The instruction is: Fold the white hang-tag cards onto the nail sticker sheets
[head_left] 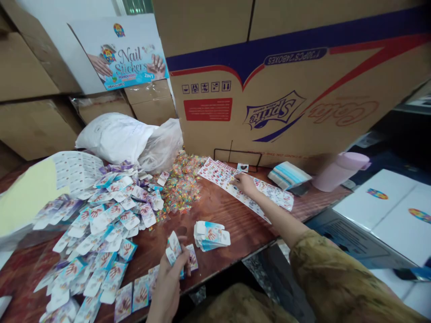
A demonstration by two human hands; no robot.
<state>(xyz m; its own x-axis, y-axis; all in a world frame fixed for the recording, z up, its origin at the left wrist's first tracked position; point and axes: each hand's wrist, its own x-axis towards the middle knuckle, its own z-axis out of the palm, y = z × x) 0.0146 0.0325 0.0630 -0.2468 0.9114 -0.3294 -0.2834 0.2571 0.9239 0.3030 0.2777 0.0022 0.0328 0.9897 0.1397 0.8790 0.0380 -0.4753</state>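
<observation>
My left hand (pixel 170 273) is closed around a small white and blue nail sticker box (pixel 173 249), held near the table's front edge. Over the printed sticker sheets (pixel 218 175), my right hand (pixel 245 185) has its fingers curled and pinched together at the paper; what sits between the fingertips is too small to tell. Between the hands lies a short stack of flat blue and white boxes (pixel 211 235). Several similar boxes (pixel 140 291) line the front edge beside my left wrist. A large heap of the small boxes (pixel 111 224) spreads to the left.
A pile of tiny colourful packets (pixel 183 179) spills before a white sack (pixel 117 137). A big Sprite carton (pixel 208 49) walls off the back. At the right stand a blue-white stack (pixel 290 175), a pink bottle (pixel 340 172) and white cartons (pixel 387 211).
</observation>
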